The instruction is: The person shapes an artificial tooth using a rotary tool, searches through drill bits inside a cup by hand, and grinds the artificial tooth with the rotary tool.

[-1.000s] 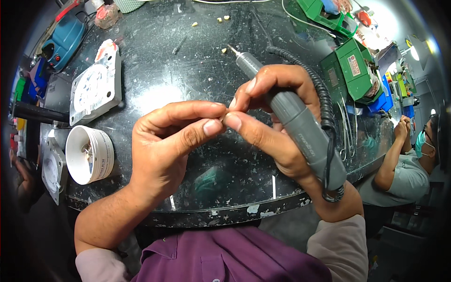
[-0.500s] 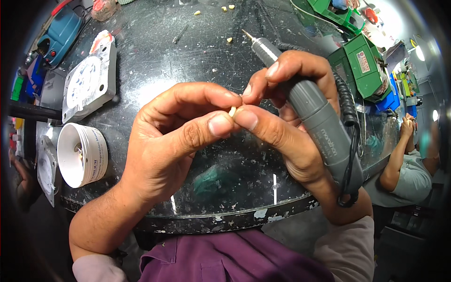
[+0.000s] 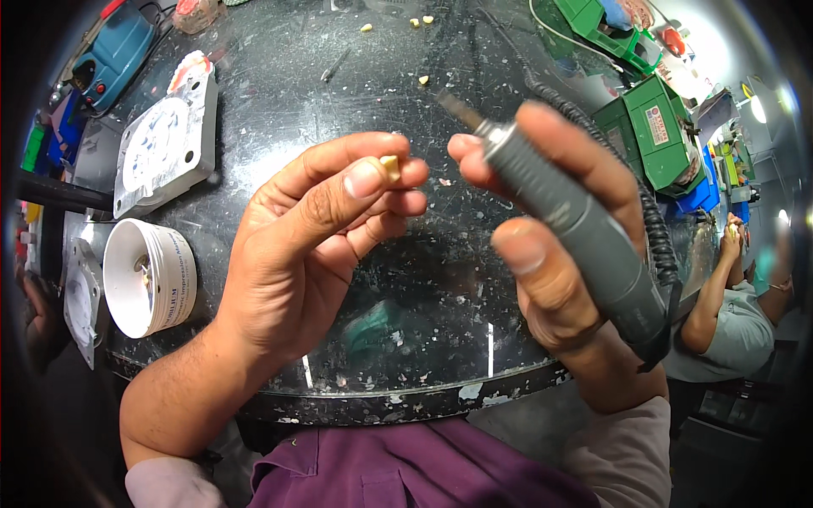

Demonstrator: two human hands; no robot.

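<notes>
Between the thumb and fingertips of my left hand (image 3: 318, 207) is a small yellowish tooth-shaped piece (image 3: 390, 167), apparently a dental crown. My right hand (image 3: 563, 245) has a dark grey rotary handpiece (image 3: 576, 220) lying in it, its bur end pointing up and left; the tip is smeared by motion. The thumb and fingers of that hand are partly spread around the tool. A gap separates the two hands. More small tooth pieces, one of them a yellowish tooth (image 3: 423, 80), lie on the black table (image 3: 457, 372) farther back.
At left are a white tub (image 3: 169, 279), a plaster-filled grey flask half (image 3: 165, 144) and a blue machine (image 3: 123, 51). A thin bur (image 3: 335, 66) lies toward the back. Green bins (image 3: 656, 135) and a coiled cord (image 3: 656, 220) are at right. Another person (image 3: 732, 296) sits beyond.
My hands have moved apart; the right let go of the tooth piece and shifted right with the handpiece, which is now gripped farther forward. The left keeps the piece, raised slightly.
</notes>
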